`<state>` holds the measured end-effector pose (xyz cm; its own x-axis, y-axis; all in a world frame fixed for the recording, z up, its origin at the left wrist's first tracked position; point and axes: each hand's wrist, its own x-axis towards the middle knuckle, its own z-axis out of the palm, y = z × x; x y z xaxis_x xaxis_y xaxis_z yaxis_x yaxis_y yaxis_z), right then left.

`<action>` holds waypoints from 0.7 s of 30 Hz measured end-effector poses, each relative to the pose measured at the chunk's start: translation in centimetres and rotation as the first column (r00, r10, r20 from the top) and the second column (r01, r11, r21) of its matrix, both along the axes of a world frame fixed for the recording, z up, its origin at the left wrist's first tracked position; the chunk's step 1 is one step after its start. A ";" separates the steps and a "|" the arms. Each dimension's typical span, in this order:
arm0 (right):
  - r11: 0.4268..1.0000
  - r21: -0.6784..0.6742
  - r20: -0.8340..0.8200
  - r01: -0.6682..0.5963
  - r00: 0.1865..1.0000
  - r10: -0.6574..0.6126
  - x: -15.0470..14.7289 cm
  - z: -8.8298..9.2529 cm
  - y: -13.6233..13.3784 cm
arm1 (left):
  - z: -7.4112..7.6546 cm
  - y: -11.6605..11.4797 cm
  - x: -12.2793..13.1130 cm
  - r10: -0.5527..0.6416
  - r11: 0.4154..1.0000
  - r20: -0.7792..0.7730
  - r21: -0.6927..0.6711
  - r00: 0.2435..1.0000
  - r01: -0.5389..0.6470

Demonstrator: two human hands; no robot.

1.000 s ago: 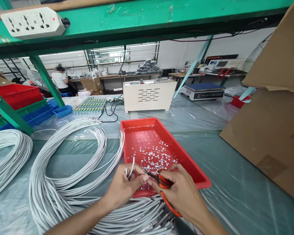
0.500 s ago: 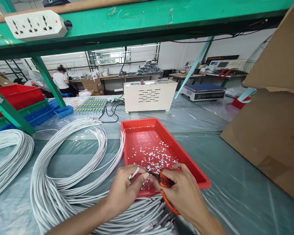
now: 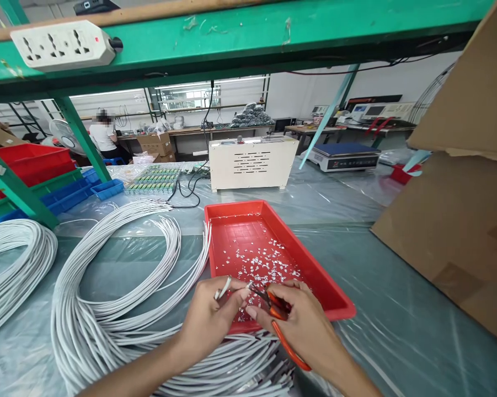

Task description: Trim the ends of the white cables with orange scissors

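Observation:
My left hand (image 3: 210,314) is closed in a pinch on a white cable (image 3: 224,288), and a short length of it sticks up between the fingers. My right hand (image 3: 300,320) grips a pair of orange-handled cutters (image 3: 292,348). Their dark metal jaws meet the cable's tip at my left fingertips; whether the jaws are closed is too small to tell. Both hands are over the near end of a red tray (image 3: 235,226), which holds many small white scraps (image 3: 268,264). A thick bundle of white cables (image 3: 72,309) loops on the left and runs beneath my forearms.
Another cable coil (image 3: 20,270) lies at far left. Behind the tray stand a cream metal box (image 3: 252,165), a scale (image 3: 341,157) and a batch of green boards (image 3: 153,179). Cardboard (image 3: 450,248) rises at right. A green beam (image 3: 248,38) with a power strip (image 3: 62,44) crosses overhead.
The cutters have turned slightly in my right hand, their lower handle swinging a little right and down. My left hand, still pinching the cable, has shifted slightly left.

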<state>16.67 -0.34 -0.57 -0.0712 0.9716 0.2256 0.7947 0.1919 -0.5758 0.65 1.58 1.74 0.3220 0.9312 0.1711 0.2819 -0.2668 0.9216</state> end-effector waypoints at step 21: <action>0.649 0.646 0.363 -0.401 0.910 0.200 2.4 0.4 -0.3 | 0.8 0.5 -0.2 -0.307 0.924 0.003 -0.239 0.952 0.299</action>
<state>19.10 -0.69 -0.20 -0.4785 0.4507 0.7536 0.7073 0.7064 0.0266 0.49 2.08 2.54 0.5971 0.8003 -0.0550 0.2532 -0.1229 0.9596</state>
